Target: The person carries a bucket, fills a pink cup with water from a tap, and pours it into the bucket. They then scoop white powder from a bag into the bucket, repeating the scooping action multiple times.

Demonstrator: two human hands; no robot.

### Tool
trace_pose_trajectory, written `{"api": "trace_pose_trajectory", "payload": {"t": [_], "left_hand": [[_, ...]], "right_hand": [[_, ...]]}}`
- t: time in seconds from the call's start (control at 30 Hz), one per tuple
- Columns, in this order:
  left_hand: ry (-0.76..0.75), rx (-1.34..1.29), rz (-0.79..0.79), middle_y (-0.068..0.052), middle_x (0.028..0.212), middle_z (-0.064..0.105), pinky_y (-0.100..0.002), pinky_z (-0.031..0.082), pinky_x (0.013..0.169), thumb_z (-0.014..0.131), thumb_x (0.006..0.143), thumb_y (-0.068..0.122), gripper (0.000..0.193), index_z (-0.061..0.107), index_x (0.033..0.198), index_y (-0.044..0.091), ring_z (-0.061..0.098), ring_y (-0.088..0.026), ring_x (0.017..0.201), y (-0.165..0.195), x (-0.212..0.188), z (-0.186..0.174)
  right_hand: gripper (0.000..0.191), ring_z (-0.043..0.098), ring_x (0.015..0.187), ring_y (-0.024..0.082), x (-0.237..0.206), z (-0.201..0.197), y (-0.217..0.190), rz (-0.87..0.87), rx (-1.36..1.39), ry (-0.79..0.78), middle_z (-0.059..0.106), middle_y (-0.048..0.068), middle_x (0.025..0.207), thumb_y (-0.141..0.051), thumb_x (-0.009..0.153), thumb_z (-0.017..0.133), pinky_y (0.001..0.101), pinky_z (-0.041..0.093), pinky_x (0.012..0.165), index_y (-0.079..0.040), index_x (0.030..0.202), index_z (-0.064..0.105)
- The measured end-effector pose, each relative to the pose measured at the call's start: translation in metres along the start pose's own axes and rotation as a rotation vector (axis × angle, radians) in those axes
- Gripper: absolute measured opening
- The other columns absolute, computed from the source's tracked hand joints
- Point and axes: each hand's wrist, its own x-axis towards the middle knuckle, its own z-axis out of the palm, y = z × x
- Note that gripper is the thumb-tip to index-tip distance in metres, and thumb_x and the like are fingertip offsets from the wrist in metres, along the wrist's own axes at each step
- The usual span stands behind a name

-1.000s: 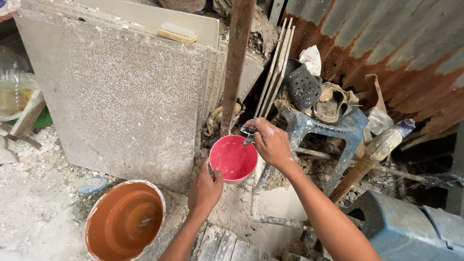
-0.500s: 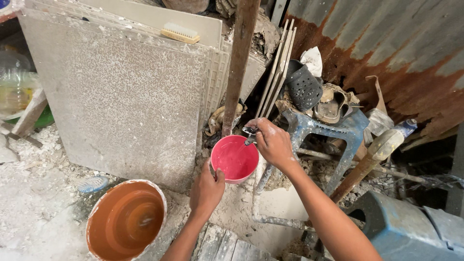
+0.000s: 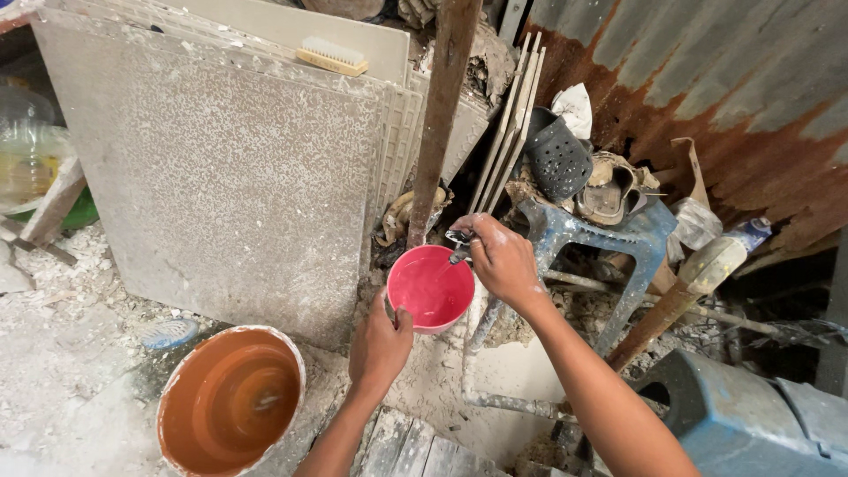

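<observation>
My left hand (image 3: 380, 346) grips the near rim of a small pink bowl (image 3: 430, 287) and holds it up under a metal tap (image 3: 460, 243). A thin stream of water runs from the tap into the bowl. My right hand (image 3: 502, 258) is closed around the tap's handle, just above the bowl's far rim. The tap sits atop a grey pipe (image 3: 481, 336) that rises from the ground.
An orange bucket (image 3: 231, 397) with water stands at lower left. Large grey tiles (image 3: 221, 177) lean behind it, a yellow brush (image 3: 331, 56) on top. A wooden post (image 3: 437, 115), a blue plastic stool (image 3: 609, 238) with clutter and a rusty corrugated wall (image 3: 707, 88) crowd the right.
Both hands stay nearly still. Water now shows more plainly in the pink bowl.
</observation>
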Motion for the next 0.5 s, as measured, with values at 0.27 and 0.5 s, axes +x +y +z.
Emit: {"api": "trace_pose_trajectory", "payload": {"t": [0.27, 0.5], "left_hand": [[-0.078, -0.025, -0.083, -0.008, 0.068, 0.074, -0.032, 0.053, 0.039, 0.051, 0.1, 0.026, 0.061, 0.034, 0.154, 0.004, 0.067, -0.016, 0.047, 0.005, -0.004, -0.004], [-0.082, -0.02, -0.094, -0.009, 0.066, 0.074, -0.032, 0.051, 0.039, 0.051, 0.1, 0.026, 0.061, 0.035, 0.154, 0.005, 0.066, -0.016, 0.046, 0.013, -0.007, -0.01]], "right_hand": [[0.03, 0.073, 0.079, 0.028, 0.0, -0.001, -0.003, 0.08, -0.019, -0.04, 0.075, 0.008, 0.104, -0.006, 0.09, 0.051, 0.043, 0.055, 0.069, -0.015, 0.112, 0.07], [0.031, 0.073, 0.082, 0.029, -0.001, -0.002, -0.003, 0.082, -0.022, -0.039, 0.075, 0.008, 0.103, -0.006, 0.089, 0.052, 0.0438, 0.055, 0.071, -0.015, 0.112, 0.07]]}}
